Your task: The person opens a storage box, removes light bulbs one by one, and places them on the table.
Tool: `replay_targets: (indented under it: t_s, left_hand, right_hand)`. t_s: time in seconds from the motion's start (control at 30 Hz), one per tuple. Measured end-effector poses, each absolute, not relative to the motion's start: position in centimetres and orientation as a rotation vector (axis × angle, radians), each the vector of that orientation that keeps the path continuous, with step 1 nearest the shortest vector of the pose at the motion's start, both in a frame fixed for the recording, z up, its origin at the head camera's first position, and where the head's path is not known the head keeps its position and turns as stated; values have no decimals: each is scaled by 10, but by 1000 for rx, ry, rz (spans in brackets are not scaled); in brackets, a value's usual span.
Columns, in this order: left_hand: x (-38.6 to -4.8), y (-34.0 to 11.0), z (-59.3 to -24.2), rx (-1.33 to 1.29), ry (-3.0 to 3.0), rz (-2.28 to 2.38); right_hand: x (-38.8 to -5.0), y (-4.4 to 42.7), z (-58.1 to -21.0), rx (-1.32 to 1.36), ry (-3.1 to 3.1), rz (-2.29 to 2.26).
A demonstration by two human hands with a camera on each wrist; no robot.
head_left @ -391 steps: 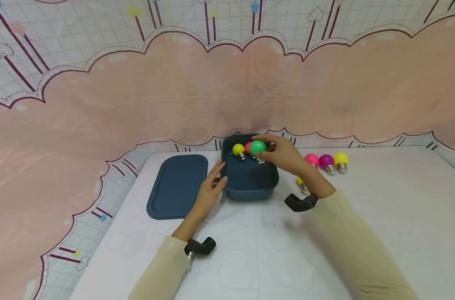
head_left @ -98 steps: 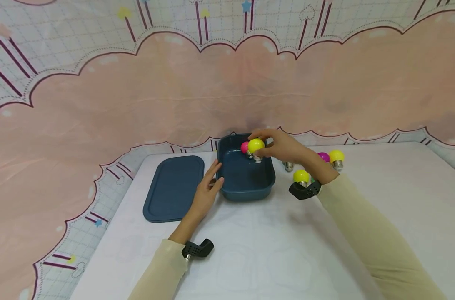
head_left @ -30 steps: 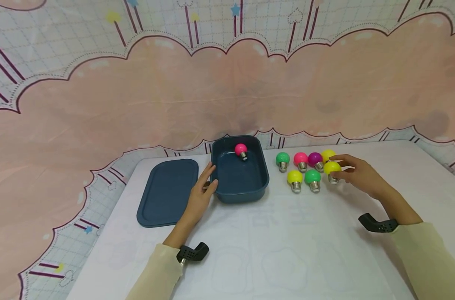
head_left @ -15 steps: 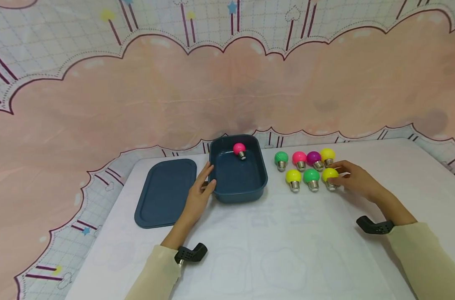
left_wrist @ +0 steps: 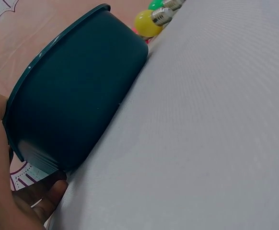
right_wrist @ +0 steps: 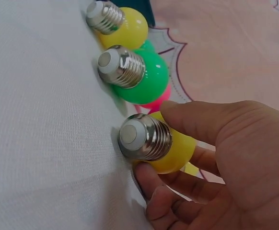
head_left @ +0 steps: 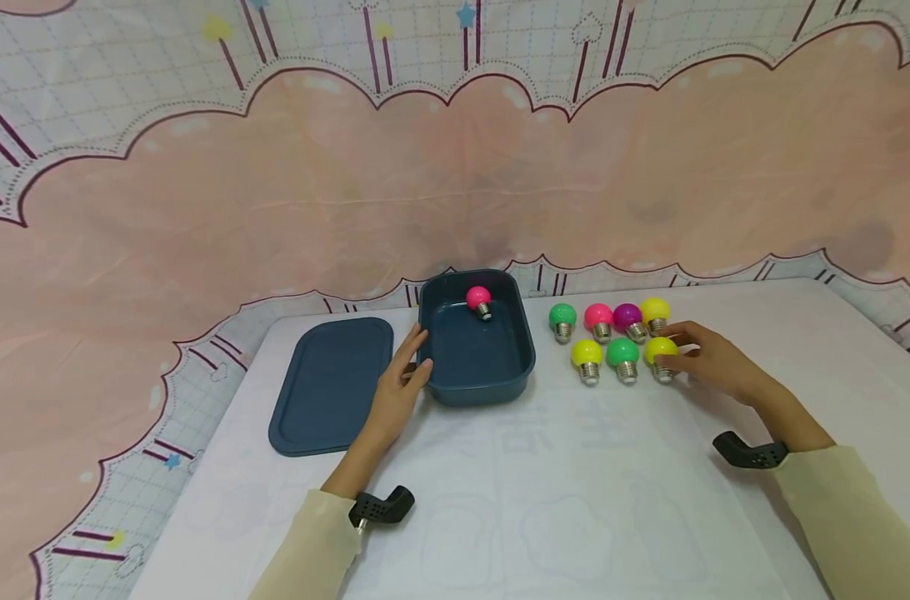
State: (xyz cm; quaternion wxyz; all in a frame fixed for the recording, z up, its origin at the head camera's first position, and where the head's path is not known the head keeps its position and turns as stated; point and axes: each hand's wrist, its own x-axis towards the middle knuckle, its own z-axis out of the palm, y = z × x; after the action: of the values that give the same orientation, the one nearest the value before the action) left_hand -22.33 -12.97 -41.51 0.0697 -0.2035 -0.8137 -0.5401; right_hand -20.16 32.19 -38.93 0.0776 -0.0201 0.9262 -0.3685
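My right hand (head_left: 713,358) pinches a yellow light bulb (right_wrist: 180,146) between thumb and fingers. That bulb stands at the right end of the front row on the white table, its metal screw base facing me. Left of it in that row are a green bulb (head_left: 623,353) and another yellow bulb (head_left: 587,353). My left hand (head_left: 397,393) rests against the left wall of a dark blue container (head_left: 485,358), fingers fairly straight. One pink bulb (head_left: 478,297) lies inside the container near its back.
A back row holds a green bulb (head_left: 562,317), a pink bulb (head_left: 598,318), a purple bulb (head_left: 627,317) and a yellow bulb (head_left: 654,311). The container's flat blue lid (head_left: 332,387) lies to its left. A patterned curtain (head_left: 455,183) hangs behind the table.
Green and yellow bulbs have left the container for the table. The right hand carried the latest yellow bulb rightward and lowered it into the front row. The left hand stayed at the container.
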Motion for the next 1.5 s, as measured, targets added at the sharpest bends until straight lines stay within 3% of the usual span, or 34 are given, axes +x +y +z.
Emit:
replay_targets:
  t_s: [1.07,1.5]
  left_hand:
    - [-215,-128,-404,-589,-2443,-1640]
    - [-223,-129,-417,-590,-2433,-1610]
  right_hand:
    - [-197,322,-367,-120,2871,-1124]
    - [-205,291,-337,-227,2903,-1208]
